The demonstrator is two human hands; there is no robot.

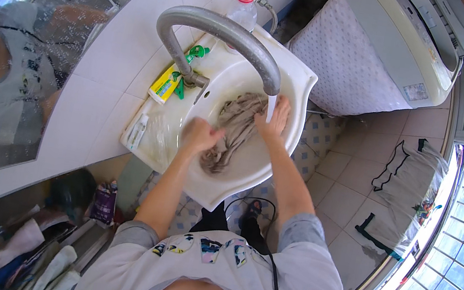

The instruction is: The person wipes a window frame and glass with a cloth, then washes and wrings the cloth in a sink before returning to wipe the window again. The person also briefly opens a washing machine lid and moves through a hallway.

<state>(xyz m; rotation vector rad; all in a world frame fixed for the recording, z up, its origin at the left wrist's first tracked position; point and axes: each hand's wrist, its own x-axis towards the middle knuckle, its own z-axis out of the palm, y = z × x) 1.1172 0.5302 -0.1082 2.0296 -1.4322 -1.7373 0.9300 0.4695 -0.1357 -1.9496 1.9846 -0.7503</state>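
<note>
A wet grey-brown cloth (237, 123) lies bunched in the white ceramic washbasin (159, 142). From the curved metal faucet (227, 30), a stream of water (270, 109) falls at my right hand (275, 117). That hand rests with its fingers spread along the right side of the cloth and seems to press on it; whether it grips any fabric is hidden. My left hand (201, 134) is blurred and curled at the cloth's left edge. Its fingers are partly out of sight, so I cannot tell if fabric is in them.
Behind the basin stand a red-capped plastic bottle (243, 8) and a yellow-green packet (165, 84). A white tube (137, 131) lies on the left rim. At right is a washing machine (393, 47); a garment (410, 196) hangs by the window. A mirror (21, 66) is at left.
</note>
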